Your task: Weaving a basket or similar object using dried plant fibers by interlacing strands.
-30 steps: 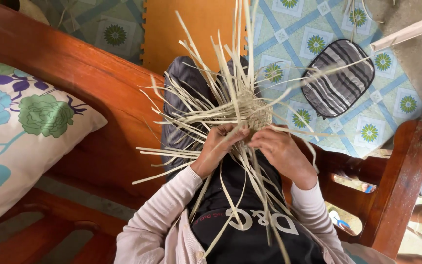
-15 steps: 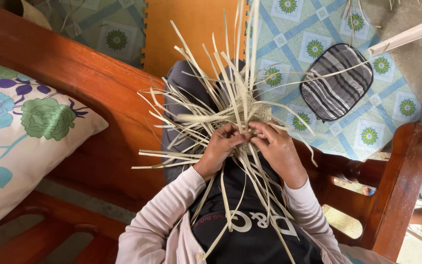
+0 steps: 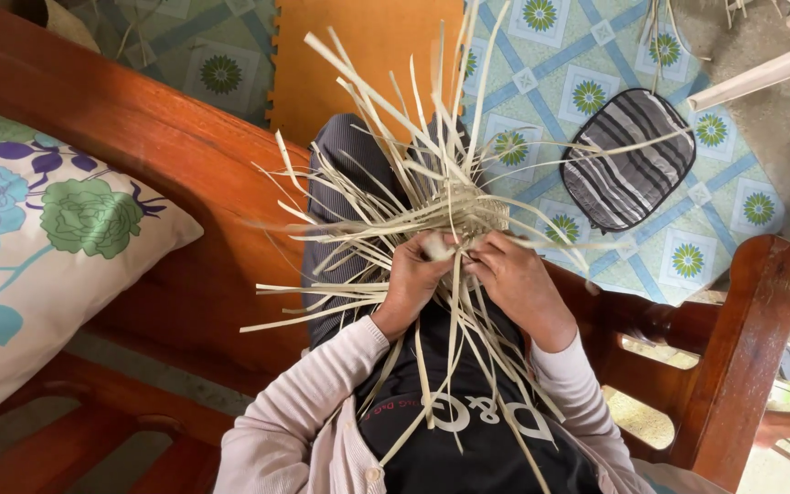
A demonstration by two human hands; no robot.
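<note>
Hands meet at the woven centre [image 3: 468,215] of pale straw strips. Left hand [image 3: 413,279] pinches one strip; right hand [image 3: 514,284] pinches the neighbouring strips, which fan away from the person's lap.

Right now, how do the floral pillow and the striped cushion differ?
The floral pillow is white with blue, green and purple flowers; the striped cushion is dark with pale stripes. The pillow rests on the wooden bench; the cushion lies on the patterned floor mat. Both are soft furnishings.

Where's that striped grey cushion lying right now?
In the head view, the striped grey cushion lies on the patterned floor mat at upper right, beyond the pale woven strips and just past the wooden armrest.
</note>
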